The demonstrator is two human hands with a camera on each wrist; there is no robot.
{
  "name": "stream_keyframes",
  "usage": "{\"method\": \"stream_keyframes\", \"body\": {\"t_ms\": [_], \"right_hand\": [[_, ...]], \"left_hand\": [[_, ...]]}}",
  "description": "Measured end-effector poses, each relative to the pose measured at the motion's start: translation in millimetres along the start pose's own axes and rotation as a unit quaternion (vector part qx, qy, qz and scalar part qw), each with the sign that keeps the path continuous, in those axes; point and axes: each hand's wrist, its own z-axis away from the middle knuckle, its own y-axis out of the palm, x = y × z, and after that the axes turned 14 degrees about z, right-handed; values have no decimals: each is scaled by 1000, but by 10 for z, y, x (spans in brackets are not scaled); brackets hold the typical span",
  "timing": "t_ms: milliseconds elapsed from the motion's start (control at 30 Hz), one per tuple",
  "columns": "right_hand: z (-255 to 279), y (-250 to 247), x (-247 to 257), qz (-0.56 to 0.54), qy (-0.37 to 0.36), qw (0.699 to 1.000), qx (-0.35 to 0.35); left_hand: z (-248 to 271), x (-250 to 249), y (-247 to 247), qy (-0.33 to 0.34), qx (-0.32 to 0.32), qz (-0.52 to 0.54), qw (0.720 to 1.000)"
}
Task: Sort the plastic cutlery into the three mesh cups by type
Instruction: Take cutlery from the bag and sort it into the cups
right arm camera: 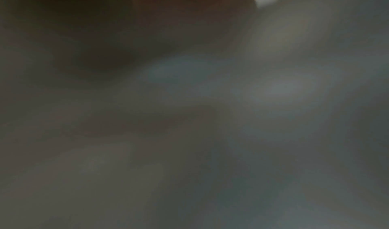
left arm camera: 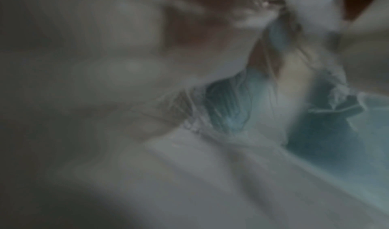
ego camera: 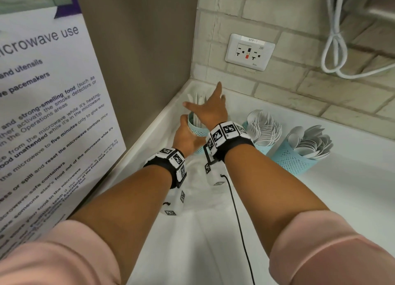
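Pink sleeves (ego camera: 320, 248) frame a white counter (ego camera: 320, 199). Left hand (ego camera: 184, 135) curls round the corner mesh cup (ego camera: 196, 126), steadying it. Right hand (ego camera: 210, 108) lies flat, fingers spread, over the upright knives (ego camera: 197, 97) inside, gripping nothing. Fork cup (ego camera: 259, 145) and spoon cup (ego camera: 290, 158) stand filled nearby. Pressing gently should settle the knives; keep the cup braced so it doesn't tip.

Readable text: wall poster and outlet label.
Poster (ego camera: 42, 105), left of the left hand: "microwave use", "and utensils", "pacemakers", "strong-smelling food", "five minutes", "spill", "microwave-safe containers". Outlet plate (ego camera: 249, 52), beyond the right hand: label "8PP-1"; smaller print unreadable. Wrist views too blurred.
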Motion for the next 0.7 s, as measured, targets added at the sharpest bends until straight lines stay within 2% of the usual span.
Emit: {"method": "stream_keyframes", "body": {"t_ms": [100, 133, 200, 267, 300, 467, 600, 700], "right_hand": [[24, 5, 37, 56, -64, 996, 36], [13, -3, 29, 44, -80, 995, 36], [24, -77, 26, -88, -56, 994, 16], [6, -139, -5, -251, -10, 967, -31], [2, -153, -11, -272, -1, 961, -54], [-2, -49, -42, -201, -3, 970, -137], [-15, -51, -66, -175, -11, 980, -98], [-43, -49, -74, -174, -3, 980, -97]], "left_hand": [[-3, -5, 8, -13, 1, -5, 1000], [-8, 9, 7, -13, 3, -3, 1000], [-13, 12, 6, -13, -4, -14, 1000], [-10, -1, 6, -9, -10, -25, 1000], [-6, -11, 4, -7, -7, -29, 1000], [-20, 3, 12, -2, -16, -28, 999], [-15, 0, 3, 0, -7, -28, 1000], [-19, 2, 6, -1, -8, -25, 1000]]}}
